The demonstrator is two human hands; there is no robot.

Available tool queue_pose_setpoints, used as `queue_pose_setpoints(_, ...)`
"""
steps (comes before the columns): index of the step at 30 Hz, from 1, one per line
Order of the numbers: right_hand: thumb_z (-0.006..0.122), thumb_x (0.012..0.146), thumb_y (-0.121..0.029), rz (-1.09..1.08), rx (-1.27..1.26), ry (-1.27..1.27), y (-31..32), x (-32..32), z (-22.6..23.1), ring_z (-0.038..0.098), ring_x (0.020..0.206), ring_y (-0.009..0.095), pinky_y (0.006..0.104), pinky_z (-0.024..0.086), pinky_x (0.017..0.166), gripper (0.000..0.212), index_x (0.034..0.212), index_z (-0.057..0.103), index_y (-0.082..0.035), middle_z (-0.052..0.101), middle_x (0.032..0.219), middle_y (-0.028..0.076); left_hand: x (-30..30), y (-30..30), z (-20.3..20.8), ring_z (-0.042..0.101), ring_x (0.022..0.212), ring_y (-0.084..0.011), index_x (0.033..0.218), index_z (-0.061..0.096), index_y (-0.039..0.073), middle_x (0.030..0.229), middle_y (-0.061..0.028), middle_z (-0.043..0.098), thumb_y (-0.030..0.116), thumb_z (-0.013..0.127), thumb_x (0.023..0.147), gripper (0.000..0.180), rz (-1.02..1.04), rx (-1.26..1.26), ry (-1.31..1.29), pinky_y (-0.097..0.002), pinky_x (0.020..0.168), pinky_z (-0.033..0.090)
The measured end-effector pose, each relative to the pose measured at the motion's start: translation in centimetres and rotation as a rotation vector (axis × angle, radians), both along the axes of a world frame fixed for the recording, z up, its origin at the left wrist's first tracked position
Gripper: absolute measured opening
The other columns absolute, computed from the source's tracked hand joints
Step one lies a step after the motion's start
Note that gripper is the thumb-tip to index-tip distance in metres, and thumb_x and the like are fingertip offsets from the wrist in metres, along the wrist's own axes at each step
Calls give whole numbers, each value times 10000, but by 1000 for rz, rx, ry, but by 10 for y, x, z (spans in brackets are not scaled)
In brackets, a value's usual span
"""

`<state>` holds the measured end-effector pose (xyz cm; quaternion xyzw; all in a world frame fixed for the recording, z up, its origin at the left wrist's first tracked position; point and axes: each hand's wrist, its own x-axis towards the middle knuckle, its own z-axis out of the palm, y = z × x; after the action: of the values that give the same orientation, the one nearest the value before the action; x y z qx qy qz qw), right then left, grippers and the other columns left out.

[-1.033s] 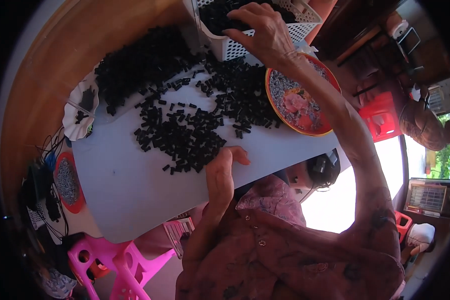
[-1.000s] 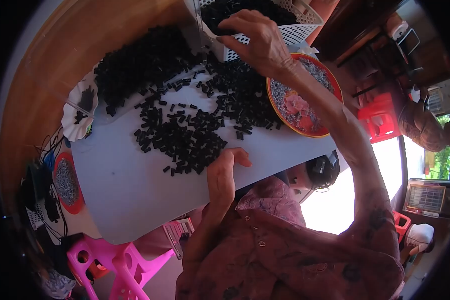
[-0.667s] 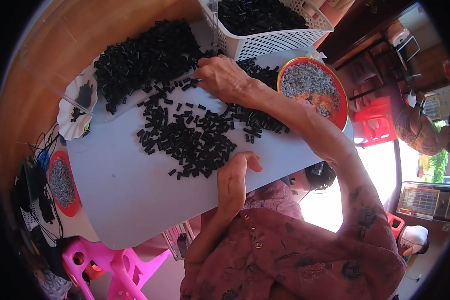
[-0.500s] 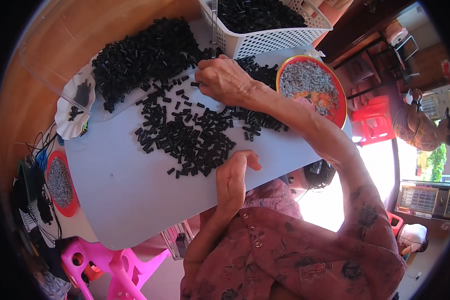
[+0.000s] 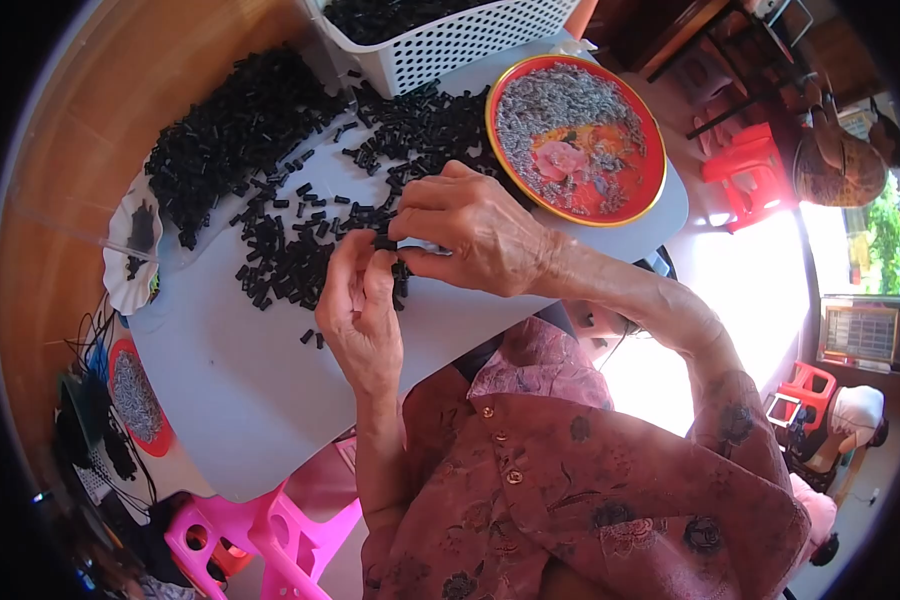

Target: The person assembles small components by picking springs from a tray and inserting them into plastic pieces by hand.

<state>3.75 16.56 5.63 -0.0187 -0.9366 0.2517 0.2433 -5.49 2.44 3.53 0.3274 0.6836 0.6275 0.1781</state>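
Over the grey-topped table [image 5: 260, 400], my left hand [image 5: 363, 325] and my right hand [image 5: 480, 230] meet at the fingertips. Both are closed in a pinch around a small black tubular piece [image 5: 384, 243], partly hidden by the fingers. Loose black pieces of the same kind [image 5: 285, 250] lie just beyond and to the left of my hands. More of them [image 5: 430, 125] spread behind my right hand. A dense heap [image 5: 235, 130] rises at the far left. To the right of my right hand is a round red tray [image 5: 575, 212] with a gold rim, holding many small silvery metal parts.
A white perforated basket [image 5: 450, 50] of black pieces stands at the back. A scalloped white dish [image 5: 122, 250] and a red tray [image 5: 157, 440] of metal parts sit at the left, near tangled cables. Pink stool [image 5: 290, 540] below; red chairs and people at right.
My right hand has come back from the far pieces toward me. My left hand has moved left and up to meet it. The whole view has shifted a little.
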Motion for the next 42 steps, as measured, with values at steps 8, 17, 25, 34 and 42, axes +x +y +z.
queue_pose_setpoints(8, 713, 719, -69, -114, -483, 126, -12, 34, -19, 598, 632, 178, 305, 474, 610, 230, 941, 655, -52, 607, 787, 66, 19, 9, -13, 551, 791, -89, 1017, 609, -37, 885, -43, 614, 114, 583, 896, 195, -76, 61, -224, -218, 741, 430)
queue_pose_setpoints(17, 661, 770, -42, -98, -630, 317, -8, 54, -25, 640, 716, 240, 323, 505, 634, 145, 915, 672, -34, 644, 811, 94, 49, 15, 3, 532, 790, -142, 1020, 599, -36, 894, -58, 594, 189, 537, 908, 259, -127, -105, 63, -252, 724, 439)
queue_pose_setpoints(25, 635, 785, -62, -342, -236, 233, 49, 105, -14, 629, 715, 271, 362, 498, 656, 96, 867, 652, -14, 628, 775, 120, 60, 14, -16, 580, 735, -176, 902, 610, -52, 798, -103, 621, 113, 512, 897, 191, -218, -57, 88, -282, 690, 482)
queue_pose_setpoints(34, 624, 771, -95, -319, -32, -353, 152, 140, -16, 638, 744, 232, 373, 494, 732, 155, 901, 702, -66, 675, 855, 74, 60, 14, -32, 565, 704, -188, 827, 586, -49, 712, -88, 598, 135, 455, 911, 241, -235, -46, 66, -303, 715, 476)
queue_pose_setpoints(42, 638, 772, -174, -585, 35, -329, 154, 147, 5, 631, 701, 245, 386, 500, 667, 150, 865, 711, -82, 660, 744, 105, 59, 12, -27, 589, 701, -183, 909, 613, -50, 735, -96, 625, 151, 485, 919, 239, -235, -139, 161, -292, 697, 483)
